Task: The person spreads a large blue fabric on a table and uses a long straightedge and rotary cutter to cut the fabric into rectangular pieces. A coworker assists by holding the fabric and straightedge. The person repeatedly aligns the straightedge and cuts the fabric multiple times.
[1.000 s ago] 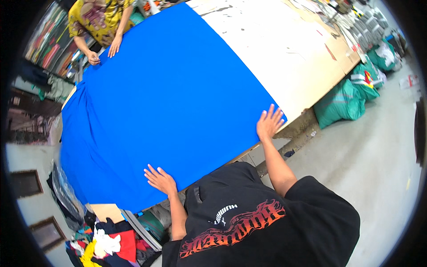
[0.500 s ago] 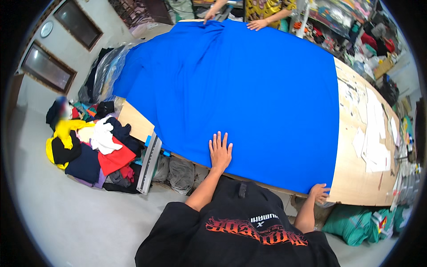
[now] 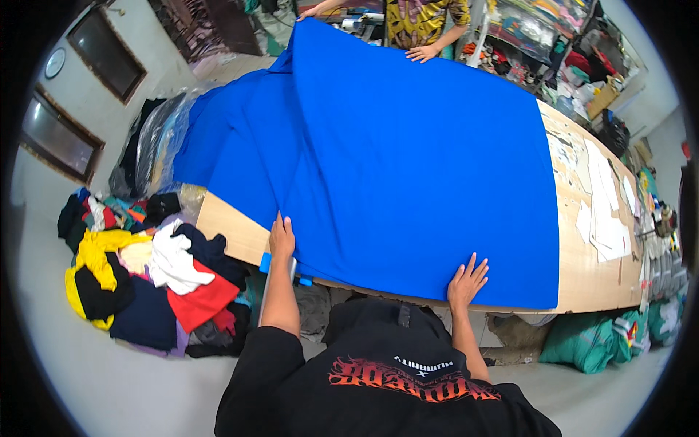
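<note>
A wide sheet of blue fabric (image 3: 429,167) covers most of the table, smooth on the right and folded on the left. My left hand (image 3: 282,237) is at its near left edge, fingers closed on the cloth. On the near right part of the fabric my right hand (image 3: 466,284) lies flat with its fingers spread. Across the table a co-worker's hand (image 3: 312,12) holds up the far left edge of the cloth. The co-worker's other hand (image 3: 423,54) rests flat on the far edge.
Bare wooden tabletop (image 3: 571,273) shows at right, with white paper pieces (image 3: 604,211). A metal rail with blue fittings (image 3: 266,262) is at the near left edge, partly behind my forearm. A pile of clothes (image 3: 153,284) lies on the left floor; green bundles (image 3: 582,342) sit below right.
My left hand has moved left to the fabric's edge and closed on it. My right hand has shifted left onto the cloth. The co-worker has raised the far left edge, pulling it leftward.
</note>
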Motion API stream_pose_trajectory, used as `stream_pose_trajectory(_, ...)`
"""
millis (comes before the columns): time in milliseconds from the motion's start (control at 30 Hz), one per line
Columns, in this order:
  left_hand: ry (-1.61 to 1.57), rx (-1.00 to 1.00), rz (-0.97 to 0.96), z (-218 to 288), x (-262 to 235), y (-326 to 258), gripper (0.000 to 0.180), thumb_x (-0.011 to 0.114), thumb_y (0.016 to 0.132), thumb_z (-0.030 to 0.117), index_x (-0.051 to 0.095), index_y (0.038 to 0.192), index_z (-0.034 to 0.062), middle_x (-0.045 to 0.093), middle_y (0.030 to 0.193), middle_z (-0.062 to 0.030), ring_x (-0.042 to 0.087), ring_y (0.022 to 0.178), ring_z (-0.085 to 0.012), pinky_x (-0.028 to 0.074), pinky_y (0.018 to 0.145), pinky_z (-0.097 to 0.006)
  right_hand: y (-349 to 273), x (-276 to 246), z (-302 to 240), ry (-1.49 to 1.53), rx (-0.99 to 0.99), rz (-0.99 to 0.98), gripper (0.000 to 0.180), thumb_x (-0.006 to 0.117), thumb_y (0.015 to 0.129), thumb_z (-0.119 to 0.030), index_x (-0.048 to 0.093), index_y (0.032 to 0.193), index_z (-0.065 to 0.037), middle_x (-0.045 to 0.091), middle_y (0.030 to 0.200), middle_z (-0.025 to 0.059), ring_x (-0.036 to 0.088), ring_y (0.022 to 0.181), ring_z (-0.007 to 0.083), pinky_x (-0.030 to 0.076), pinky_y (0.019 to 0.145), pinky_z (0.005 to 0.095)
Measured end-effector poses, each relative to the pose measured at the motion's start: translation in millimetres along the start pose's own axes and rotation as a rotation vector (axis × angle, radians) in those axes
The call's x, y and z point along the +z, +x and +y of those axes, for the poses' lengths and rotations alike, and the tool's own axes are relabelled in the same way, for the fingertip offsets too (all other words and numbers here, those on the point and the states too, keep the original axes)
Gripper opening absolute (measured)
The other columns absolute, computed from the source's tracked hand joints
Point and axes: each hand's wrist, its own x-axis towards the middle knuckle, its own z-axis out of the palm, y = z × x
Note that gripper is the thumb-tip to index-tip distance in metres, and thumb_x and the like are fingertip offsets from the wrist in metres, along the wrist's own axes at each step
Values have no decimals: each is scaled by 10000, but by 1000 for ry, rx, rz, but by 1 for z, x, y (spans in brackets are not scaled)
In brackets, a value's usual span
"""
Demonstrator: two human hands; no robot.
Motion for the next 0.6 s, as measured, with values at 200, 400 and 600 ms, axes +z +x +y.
stream_pose_trajectory(200,107,-12,-164,-22,-12,-17,667,261,1127,497,389,1601,46,431,1627,-179,352,1534,-336,233,1256,-527,-34,21,21,-145,138,26,578,380,1120,-354,278,1670,-208,179,1725,225,175,1583,441,149,1258,619)
stream_pose_trajectory(400,335,13,-165,-56,-40,-52,720,267,1118,531,322,1627,25,384,1662,-161,309,1562,-314,193,1271,-540,-34,25,16,-172,210,-2,559,301,1138,-385,231,1682,-277,160,1742,179,147,1596,415,129,1260,618)
stream_pose_trajectory(600,292,-103,-152,-69,-42,-59,766,248,1113,554,207,1658,18,269,1720,-140,214,1602,-283,159,1272,-570,-32,24,14,-174,236,-81,570,255,1137,-415,186,1690,-292,130,1747,176,114,1602,419,104,1272,598)
